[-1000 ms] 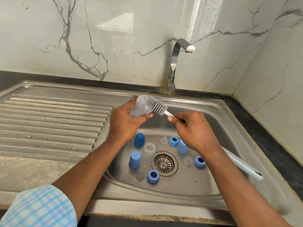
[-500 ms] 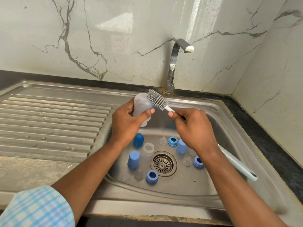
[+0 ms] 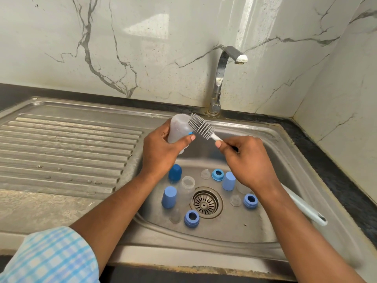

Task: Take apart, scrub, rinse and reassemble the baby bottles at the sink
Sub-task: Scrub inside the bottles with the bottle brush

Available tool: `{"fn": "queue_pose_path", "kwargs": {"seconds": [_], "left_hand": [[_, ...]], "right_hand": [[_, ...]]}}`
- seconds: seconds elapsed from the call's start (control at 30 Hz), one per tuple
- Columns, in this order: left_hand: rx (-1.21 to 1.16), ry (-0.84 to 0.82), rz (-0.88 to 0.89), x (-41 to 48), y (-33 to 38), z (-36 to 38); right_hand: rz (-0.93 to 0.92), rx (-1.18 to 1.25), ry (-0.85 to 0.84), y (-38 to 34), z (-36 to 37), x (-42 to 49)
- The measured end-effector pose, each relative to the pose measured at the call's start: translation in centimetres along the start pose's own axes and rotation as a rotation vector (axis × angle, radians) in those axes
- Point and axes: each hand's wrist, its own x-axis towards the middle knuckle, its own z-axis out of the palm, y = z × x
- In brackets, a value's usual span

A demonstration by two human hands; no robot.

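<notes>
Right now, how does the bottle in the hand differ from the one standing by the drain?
The held bottle is gripped by the left hand and tilted; the bottle by the drain stands upright on the sink floor, untouched. The brush bristles lie against the held bottle, not the bottle by the drain. Both are translucent plastic.

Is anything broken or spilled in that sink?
Nothing looks broken or spilled. The blue caps, rings and clear teats lie scattered round the drain only because the bottles are apart. The one odd bit is brown grime along the front edge of the sink.
</notes>
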Motion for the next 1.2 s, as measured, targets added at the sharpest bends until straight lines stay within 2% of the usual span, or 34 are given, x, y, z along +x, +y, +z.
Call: {"fn": "queue_pose_path", "kwargs": {"seconds": [0.2, 0.3, 0.47, 0.7, 0.83, 1.03, 1.2], "left_hand": [[0.048, -0.080, 0.110, -0.7, 0.4, 0.0], [0.073, -0.087, 0.138, -0.8, 0.4, 0.1], [0.160, -0.075, 0.124, -0.2, -0.4, -0.6], [0.249, -0.114, 0.199, -0.5, -0.1, -0.1], [0.244, -0.089, 0.162, -0.1, -0.2, -0.7], [0.266, -0.158, 0.166, -0.7, -0.1, 0.1], [0.257, -0.140, 0.140, -0.4, -0.5, -0.2]], "right_hand": [[0.109, 0.068, -0.011, 0.6, -0.3, 0.4], [0.104, 0.072, -0.022, 0.4, -0.5, 0.4], [0.058, 0.016, -0.132, -0.3, -0.9, 0.3], [0.115, -0.044, -0.008, 0.1, -0.9, 0.2], [0.062, 0.022, -0.117, -0.5, -1.1, 0.1], [0.135, -0.037, -0.008, 0.5, -0.8, 0.2], [0.045, -0.010, -0.097, -0.4, -0.5, -0.1]]}}
